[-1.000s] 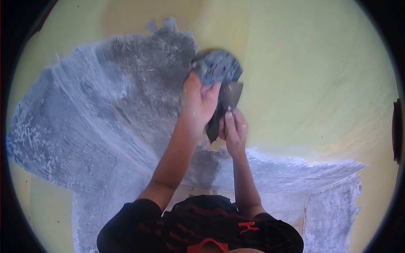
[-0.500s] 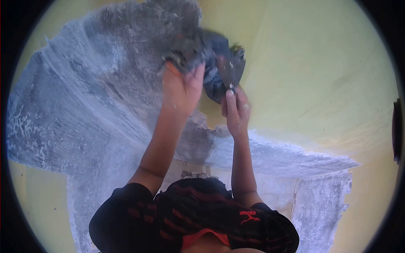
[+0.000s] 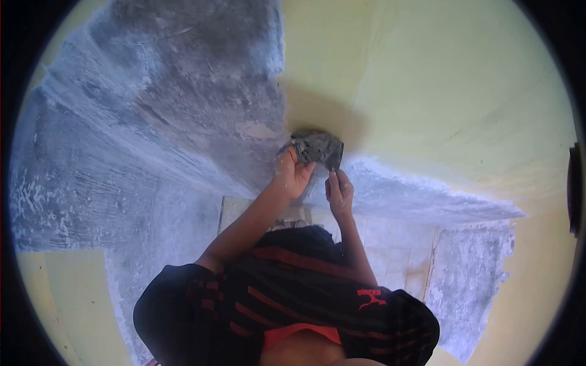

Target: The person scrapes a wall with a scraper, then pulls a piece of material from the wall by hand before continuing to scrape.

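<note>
- Near the centre of the frame, a grey-smeared piece (image 3: 314,147) is held by the left hand (image 3: 294,177), with the thumb and fingers clamped on its lower edge.
- Just to the right of it, a dark scraper (image 3: 335,161) is held by the right hand (image 3: 340,195), its fingers pressed together around the lower end.
- The scraper's blade is overlapped with the right end of the piece; whether the two are touching cannot be told.
- Both hands have been lowered in the frame since half a second ago, and the left has also been brought rightward, so that the two are now set closer together.
- The heavy blur seen on the piece before has largely cleared, and dark, uneven smears can be made out on it.
- The grey patch (image 3: 207,91), spread over the upper left, has been shifted upward in view; its jagged top, seen a second ago, is now cut off by the frame.
- On the yellow surface (image 3: 452,91) at the upper right, a brownish shadow (image 3: 332,113) is now cast just above the piece.
- Along the bottom, the black shirt (image 3: 287,299) is still seen, marked with a red emblem (image 3: 371,297).
</note>
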`<state>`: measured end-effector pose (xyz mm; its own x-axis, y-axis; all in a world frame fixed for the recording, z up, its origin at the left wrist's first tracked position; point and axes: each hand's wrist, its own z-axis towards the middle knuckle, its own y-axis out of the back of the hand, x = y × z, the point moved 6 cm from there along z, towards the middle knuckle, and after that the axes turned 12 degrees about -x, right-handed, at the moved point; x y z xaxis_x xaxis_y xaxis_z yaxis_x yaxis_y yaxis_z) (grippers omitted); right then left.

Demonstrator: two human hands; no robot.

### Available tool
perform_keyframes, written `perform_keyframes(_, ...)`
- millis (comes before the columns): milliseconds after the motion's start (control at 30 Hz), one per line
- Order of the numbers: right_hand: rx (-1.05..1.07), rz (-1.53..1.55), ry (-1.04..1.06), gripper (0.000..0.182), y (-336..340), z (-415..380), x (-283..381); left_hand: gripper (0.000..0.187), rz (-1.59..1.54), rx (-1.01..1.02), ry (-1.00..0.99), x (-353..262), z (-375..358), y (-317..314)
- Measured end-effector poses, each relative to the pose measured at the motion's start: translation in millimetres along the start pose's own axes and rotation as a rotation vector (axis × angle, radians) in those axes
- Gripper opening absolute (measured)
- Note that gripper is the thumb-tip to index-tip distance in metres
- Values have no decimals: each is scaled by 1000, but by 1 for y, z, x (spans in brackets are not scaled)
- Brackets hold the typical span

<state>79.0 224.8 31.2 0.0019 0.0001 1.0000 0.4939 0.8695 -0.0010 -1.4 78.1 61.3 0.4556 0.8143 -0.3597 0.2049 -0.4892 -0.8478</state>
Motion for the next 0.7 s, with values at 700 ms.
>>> perform_keyframes(700,-30,-17,264,27,-27,22,141,37,-8,462,-253,-71,-42,-137)
